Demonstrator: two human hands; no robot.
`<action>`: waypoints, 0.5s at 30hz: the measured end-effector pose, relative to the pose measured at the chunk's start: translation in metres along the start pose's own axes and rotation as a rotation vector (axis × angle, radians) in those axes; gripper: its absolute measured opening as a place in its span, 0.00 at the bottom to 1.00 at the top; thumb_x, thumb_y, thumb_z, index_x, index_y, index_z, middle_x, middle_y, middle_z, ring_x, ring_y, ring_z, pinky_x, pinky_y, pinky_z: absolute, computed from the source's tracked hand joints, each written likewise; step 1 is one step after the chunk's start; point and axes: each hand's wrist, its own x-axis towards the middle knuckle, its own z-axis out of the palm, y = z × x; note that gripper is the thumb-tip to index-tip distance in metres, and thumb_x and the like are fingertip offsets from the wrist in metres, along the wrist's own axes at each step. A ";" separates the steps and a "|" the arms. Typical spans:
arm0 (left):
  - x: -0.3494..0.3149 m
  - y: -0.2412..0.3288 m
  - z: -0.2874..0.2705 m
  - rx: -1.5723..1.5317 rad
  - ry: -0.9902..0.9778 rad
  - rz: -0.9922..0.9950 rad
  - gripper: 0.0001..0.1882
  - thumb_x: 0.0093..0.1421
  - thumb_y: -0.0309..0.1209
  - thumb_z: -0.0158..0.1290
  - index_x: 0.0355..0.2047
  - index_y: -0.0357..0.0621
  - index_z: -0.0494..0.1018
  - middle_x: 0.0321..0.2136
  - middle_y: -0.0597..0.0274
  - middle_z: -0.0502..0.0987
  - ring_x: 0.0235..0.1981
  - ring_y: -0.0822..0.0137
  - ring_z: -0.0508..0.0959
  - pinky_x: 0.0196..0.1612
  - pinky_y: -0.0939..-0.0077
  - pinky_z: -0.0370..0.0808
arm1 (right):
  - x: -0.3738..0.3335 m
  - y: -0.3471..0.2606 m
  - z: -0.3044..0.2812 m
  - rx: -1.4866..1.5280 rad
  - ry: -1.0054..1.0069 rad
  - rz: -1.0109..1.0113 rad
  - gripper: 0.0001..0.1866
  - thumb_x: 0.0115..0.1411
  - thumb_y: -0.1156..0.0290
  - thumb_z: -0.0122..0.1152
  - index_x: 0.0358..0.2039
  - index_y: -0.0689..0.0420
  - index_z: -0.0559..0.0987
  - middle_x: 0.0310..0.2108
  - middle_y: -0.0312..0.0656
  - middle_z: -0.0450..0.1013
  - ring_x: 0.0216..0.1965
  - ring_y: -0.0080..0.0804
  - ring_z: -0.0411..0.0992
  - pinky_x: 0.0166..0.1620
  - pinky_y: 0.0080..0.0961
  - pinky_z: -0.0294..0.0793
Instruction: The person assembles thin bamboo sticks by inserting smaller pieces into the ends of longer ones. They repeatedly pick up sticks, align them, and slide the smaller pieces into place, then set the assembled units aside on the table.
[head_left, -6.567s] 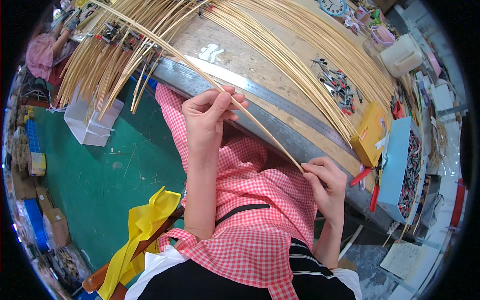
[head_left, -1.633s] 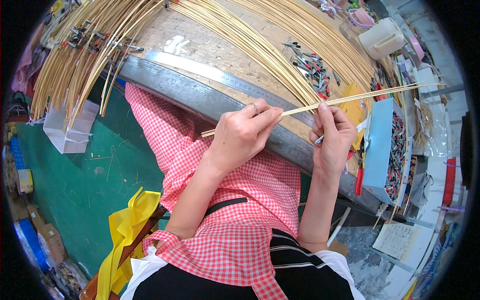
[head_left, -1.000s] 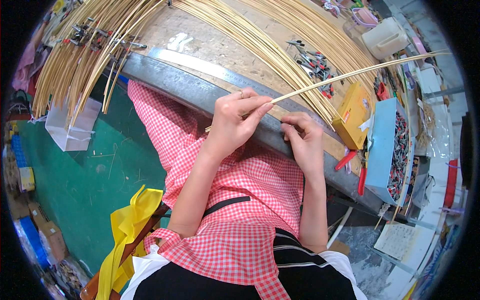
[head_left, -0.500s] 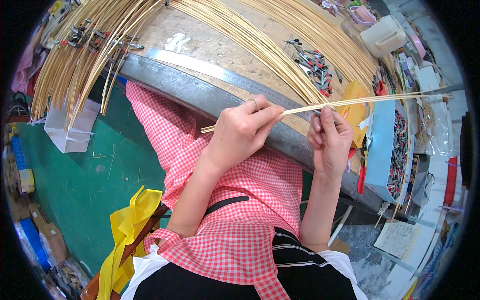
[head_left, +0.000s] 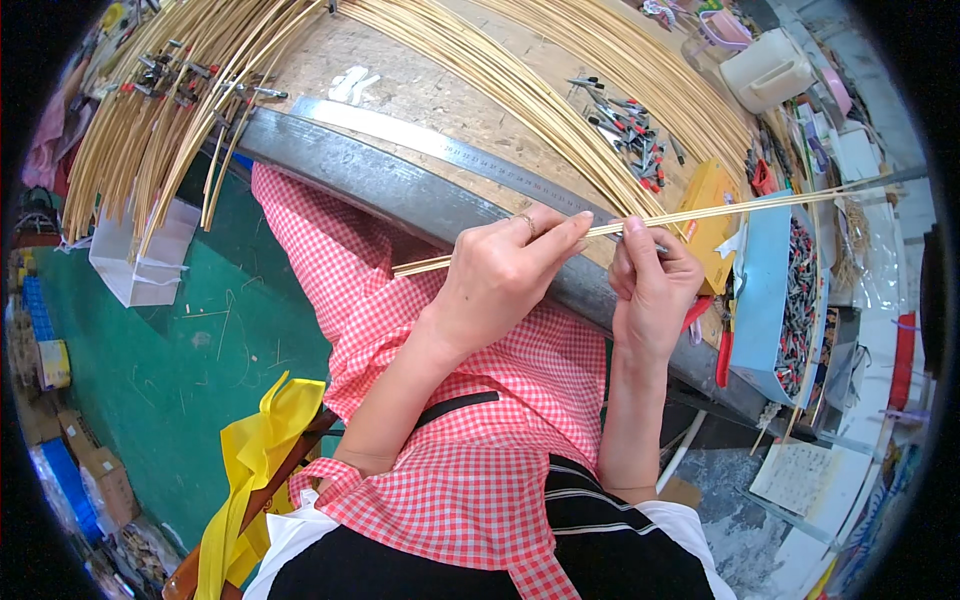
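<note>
Both of my hands hold a thin pale bamboo strip (head_left: 760, 205) that runs almost level from my lap out to the right over the bench edge. My left hand (head_left: 505, 275), with a ring on one finger, pinches the strip near its left end between thumb and forefinger. Close beside it my right hand (head_left: 650, 285) grips the same strip, thumb pressed on top. A red-and-white checked apron (head_left: 460, 400) covers my lap below the hands.
A wooden workbench (head_left: 420, 95) with a grey metal edge (head_left: 380, 180) carries many long bamboo strips (head_left: 520, 80) fanned out. Small red-handled clips (head_left: 630, 135), a yellow box (head_left: 705, 200), a blue tray of clips (head_left: 790, 300) and a white jug (head_left: 765, 65) lie right. Green floor (head_left: 150, 370) left.
The strip swung from slanting down across my lap to nearly level. My right hand rose from my lap to the strip beside my left hand and has been sliding back and forth along it.
</note>
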 end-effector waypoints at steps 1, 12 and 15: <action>0.000 0.000 0.000 -0.001 0.000 -0.002 0.15 0.52 0.23 0.60 0.42 0.42 0.78 0.26 0.58 0.77 0.24 0.61 0.79 0.25 0.71 0.76 | -0.001 0.001 0.001 -0.007 -0.008 0.000 0.07 0.60 0.77 0.60 0.27 0.66 0.79 0.15 0.31 0.65 0.13 0.12 0.55 0.16 0.14 0.49; -0.001 -0.006 -0.002 -0.107 0.043 -0.038 0.11 0.51 0.21 0.60 0.37 0.38 0.79 0.26 0.56 0.78 0.24 0.60 0.79 0.26 0.72 0.76 | -0.003 -0.002 0.000 0.037 -0.093 0.080 0.08 0.63 0.74 0.57 0.32 0.67 0.78 0.19 0.33 0.67 0.15 0.13 0.55 0.17 0.13 0.52; 0.002 -0.007 -0.008 -0.177 0.040 -0.120 0.09 0.51 0.19 0.60 0.35 0.37 0.80 0.25 0.55 0.79 0.23 0.63 0.79 0.26 0.77 0.75 | -0.006 -0.006 -0.001 0.139 -0.175 0.099 0.12 0.65 0.72 0.54 0.41 0.70 0.77 0.24 0.36 0.68 0.19 0.15 0.57 0.21 0.13 0.57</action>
